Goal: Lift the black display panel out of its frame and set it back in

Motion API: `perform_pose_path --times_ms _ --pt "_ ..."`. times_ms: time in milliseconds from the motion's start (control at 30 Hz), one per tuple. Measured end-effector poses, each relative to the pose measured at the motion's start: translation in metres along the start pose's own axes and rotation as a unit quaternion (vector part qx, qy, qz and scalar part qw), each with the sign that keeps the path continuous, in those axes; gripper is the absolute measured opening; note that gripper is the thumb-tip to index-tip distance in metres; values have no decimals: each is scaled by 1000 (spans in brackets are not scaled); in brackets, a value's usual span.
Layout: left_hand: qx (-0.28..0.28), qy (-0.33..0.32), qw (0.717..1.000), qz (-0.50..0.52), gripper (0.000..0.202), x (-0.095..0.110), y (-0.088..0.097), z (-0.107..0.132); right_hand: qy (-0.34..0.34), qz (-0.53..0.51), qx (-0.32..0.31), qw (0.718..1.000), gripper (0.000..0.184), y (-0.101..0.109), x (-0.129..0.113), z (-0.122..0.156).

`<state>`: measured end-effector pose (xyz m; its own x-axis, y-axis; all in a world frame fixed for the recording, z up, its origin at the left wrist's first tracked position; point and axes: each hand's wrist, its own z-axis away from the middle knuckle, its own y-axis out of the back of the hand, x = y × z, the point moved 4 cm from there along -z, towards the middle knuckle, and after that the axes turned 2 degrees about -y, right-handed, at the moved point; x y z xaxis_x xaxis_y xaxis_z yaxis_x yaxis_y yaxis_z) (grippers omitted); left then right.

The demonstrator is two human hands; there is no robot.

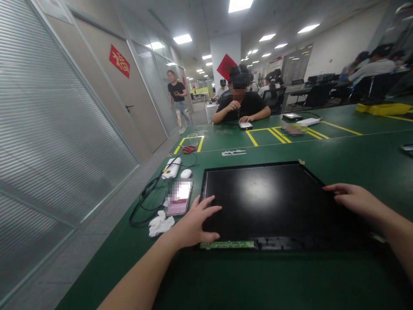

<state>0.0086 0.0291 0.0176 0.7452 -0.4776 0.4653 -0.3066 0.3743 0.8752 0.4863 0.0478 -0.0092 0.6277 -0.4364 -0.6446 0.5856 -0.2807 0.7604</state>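
Under lights [240, 5], a table [364, 155] (green) bears a panel [264, 193].

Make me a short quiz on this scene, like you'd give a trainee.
1. True or false: the crumpled tissue lies to the right of the black panel.
2. Which is nearer the person's left hand: (a) the phone or (b) the red-handled scissors?
3. Fill in the colour: the narrow strip at the panel's near left edge is ____.

Key: 1. False, it lies left. 2. a. 3. green.
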Motion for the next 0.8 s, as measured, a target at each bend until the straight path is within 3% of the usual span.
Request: perform_pose_path --times_ms 400,633,800 --pt "5 -2 1000 -19 80 -5 -4 0 40 81 24 996 30 3 -5 -1" --pt "-3 1 999 -36 80 -3 -4 2 39 94 21 995 33 3 -5 0" --pt "34 31 999 -24 83 -7 -1 4 40 104 14 994 34 5 -6 2"
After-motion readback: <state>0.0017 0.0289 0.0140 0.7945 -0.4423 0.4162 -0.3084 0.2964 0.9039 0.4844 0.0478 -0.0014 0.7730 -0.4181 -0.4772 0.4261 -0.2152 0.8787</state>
